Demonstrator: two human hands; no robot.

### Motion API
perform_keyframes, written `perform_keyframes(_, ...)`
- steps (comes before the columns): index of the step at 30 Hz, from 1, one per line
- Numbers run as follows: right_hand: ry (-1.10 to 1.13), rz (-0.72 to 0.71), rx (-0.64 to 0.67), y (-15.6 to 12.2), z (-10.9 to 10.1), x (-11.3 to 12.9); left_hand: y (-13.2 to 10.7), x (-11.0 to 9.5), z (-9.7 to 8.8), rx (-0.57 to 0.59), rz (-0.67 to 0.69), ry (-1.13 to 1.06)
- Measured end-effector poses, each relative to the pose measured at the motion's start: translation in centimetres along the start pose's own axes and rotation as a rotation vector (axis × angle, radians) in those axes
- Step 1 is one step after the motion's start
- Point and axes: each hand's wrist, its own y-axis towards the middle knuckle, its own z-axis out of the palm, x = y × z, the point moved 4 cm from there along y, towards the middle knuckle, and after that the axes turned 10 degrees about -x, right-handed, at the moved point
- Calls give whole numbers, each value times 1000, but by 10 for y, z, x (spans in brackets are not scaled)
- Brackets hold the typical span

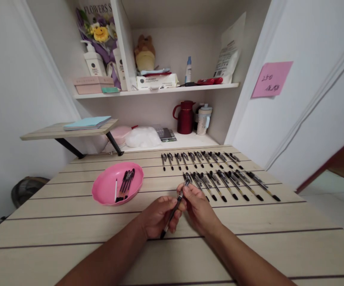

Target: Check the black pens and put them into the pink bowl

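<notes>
Between my two hands I hold a pen (172, 214) with a clear barrel and black ends, tilted over the near part of the table. My left hand (159, 216) is wrapped around its barrel. The fingers of my right hand (198, 206) pinch its upper end near the clip. To the left stands a pink bowl (100, 186) with several black pens (126, 183) and one thin white stick (116, 190) in it. Beyond my right hand, similar pens lie in two slanted rows, a back row (196, 159) and a front row (234, 184).
A small raised shelf (49, 133) holding blue paper (87, 122) stands at the back left. Behind the table, a cabinet holds a red jug (185, 118), a light cup (203, 120) and a white plastic bag (142, 137). A pink note (271, 79) is stuck on the right wall.
</notes>
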Motion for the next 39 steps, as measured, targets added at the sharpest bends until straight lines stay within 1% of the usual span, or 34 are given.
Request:
perform_keyframes(3, -26, -17, -19, 4, -4, 2, 1, 1, 0, -42, -25, -17)
perform_keyframes(6, -90, -68, -70, 7, -8, 5, 2, 2, 0, -103, -14, 30)
perform_keyframes(11, -119, -166, -232, 15, -23, 12, 2, 2, -2, -125, 10, 109)
perform_keyframes(15, -141, -255, -353, 25, -40, 22, 5, 3, -8, -170, -4, 79)
perform_keyframes(17, -201, -288, -410, 32, -48, 31, 8, 3, -12, -199, -1, 43)
perform_keyframes(19, -332, -280, -438, 41, -53, 41, 10, 3, -14, -226, 9, 2)
perform_keyframes(20, -425, -266, -432, 47, -54, 47, 11, 3, -15, -236, 16, -19)
perform_keyframes(22, -673, -238, -385, 59, -51, 56, 12, 3, -15, -253, 33, -51)
perform_keyframes(24, -982, -226, -328, 70, -43, 61, 12, 3, -16, -275, 52, -70)
perform_keyframes(26, -1310, -237, -283, 79, -33, 60, 12, 2, -17, -306, 66, -90)
perform_keyframes(28, -1613, -255, -239, 85, -22, 53, 12, 2, -18, -331, 70, -111)
perform_keyframes(30, -1818, -256, -197, 90, -14, 41, 12, 2, -19, -343, 69, -129)
perform_keyframes(32, -1912, -233, -180, 94, -9, 29, 13, 2, -19, -343, 70, -140)
perform_keyframes(34, -1940, -214, -183, 96, -8, 19, 13, 2, -20, -332, 69, -145)
perform_keyframes(39, -2006, -192, -184, 97, -6, 9, 16, 4, -21, -306, 62, -148)
